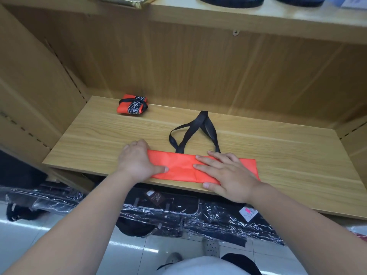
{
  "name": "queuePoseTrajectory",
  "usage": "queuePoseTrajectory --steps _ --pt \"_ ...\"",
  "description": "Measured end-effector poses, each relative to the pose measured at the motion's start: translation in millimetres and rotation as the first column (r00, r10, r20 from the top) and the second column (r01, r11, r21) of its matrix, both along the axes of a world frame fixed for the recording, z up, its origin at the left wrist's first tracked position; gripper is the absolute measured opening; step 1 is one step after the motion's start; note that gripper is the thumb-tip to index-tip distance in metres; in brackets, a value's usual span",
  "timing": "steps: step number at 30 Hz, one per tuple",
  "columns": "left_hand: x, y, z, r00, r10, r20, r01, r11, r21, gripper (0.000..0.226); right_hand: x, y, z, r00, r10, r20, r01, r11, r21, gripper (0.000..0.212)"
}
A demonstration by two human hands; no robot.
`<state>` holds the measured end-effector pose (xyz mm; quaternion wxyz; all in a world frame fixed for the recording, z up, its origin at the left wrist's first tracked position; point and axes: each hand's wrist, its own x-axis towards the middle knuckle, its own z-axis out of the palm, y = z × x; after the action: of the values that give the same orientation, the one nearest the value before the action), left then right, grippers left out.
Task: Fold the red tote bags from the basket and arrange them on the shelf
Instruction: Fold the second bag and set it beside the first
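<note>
A red tote bag (178,165), folded into a long flat strip, lies along the front edge of the wooden shelf (99,139). Its black handles (195,130) stretch away toward the back of the shelf. My left hand (137,161) grips the strip's left end, thumb on top of the cloth. My right hand (228,175) lies flat on the right half, fingers spread and pressing it down. A second red tote bag (132,105), folded into a small bundle and wrapped in its black strap, sits at the back left of the shelf.
An upper shelf board (258,20) overhangs the work area, with dark round items on it. Below the shelf, dark goods wrapped in plastic (208,217) are stacked on the tiled floor. The shelf's side panel (39,76) rises at the left.
</note>
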<state>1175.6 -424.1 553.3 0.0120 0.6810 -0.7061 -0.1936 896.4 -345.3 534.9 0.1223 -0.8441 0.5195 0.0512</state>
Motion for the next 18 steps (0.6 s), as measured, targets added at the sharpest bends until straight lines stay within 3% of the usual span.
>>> queuePoseTrajectory --steps 2,4,6,7,8,9,12,15,18 --pt "-5 7 1 0.974 0.045 -0.221 -0.048 0.999 -0.005 0.078 0 0 0 1.0 -0.006 0.013 0.006 1.0 -0.001 0.059" --pt "-8 18 2 0.831 0.175 -0.529 -0.189 0.982 0.029 0.076 0 1 0 1.0 -0.007 0.024 0.007 1.0 0.001 0.059" --pt "-11 30 5 0.481 0.337 -0.809 -0.344 0.922 0.18 0.076 -1 1 -2 0.999 -0.01 0.039 0.01 1.0 -0.002 0.059" --pt "-14 35 9 0.295 0.387 -0.874 -0.378 0.887 0.265 0.068 -1 0 -2 0.999 -0.014 0.05 0.014 1.0 -0.005 0.059" --pt "-18 41 13 0.162 0.407 -0.899 -0.387 0.864 0.322 0.055 -2 0 -3 0.998 -0.015 0.061 0.016 1.0 -0.009 0.059" --pt "-23 46 16 0.101 0.402 -0.91 -0.387 0.858 0.336 0.04 -2 -1 -3 0.997 -0.014 0.07 0.014 1.0 -0.012 0.06" --pt "-41 56 25 0.152 0.29 -0.945 -0.402 0.891 0.209 0.015 -1 -5 -5 0.995 0.003 0.104 -0.002 1.0 -0.012 0.066" --pt "-54 53 35 0.418 0.145 -0.897 -0.445 0.893 -0.063 0.016 0 -13 -5 0.962 0.003 0.274 -0.004 1.0 0.004 0.067" --pt "-60 45 48 0.695 -0.014 -0.719 -0.359 0.86 -0.364 0.016 -16 -16 -2 0.881 -0.053 0.47 0.102 0.992 -0.079 0.047"
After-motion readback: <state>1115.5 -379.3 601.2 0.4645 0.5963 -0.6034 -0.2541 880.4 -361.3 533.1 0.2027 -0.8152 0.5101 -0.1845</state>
